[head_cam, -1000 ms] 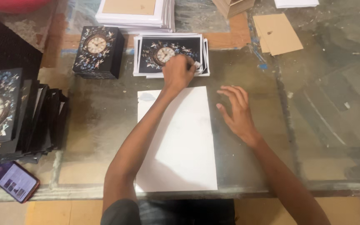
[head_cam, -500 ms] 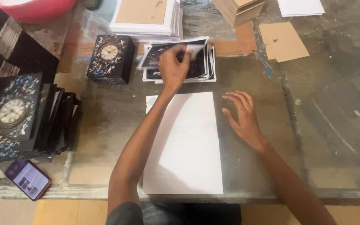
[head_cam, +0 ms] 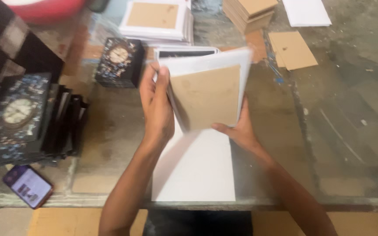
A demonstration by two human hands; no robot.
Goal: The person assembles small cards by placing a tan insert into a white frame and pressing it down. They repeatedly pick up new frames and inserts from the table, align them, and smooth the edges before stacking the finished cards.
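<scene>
Card (head_cam: 206, 98) blurred between both hands

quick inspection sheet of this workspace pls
surface: worn grey table, stained, with a white sheet lying on it.
job's things: white-bordered brown card held tilted above the sheet.
clutter: clock-print boxes, dark clock-print stack, phone, cardboard pieces, white card pile.
grippers: left hand and right hand both grip the card.
cables: nothing seen.
surroundings: red object at top left, blurred.
</scene>
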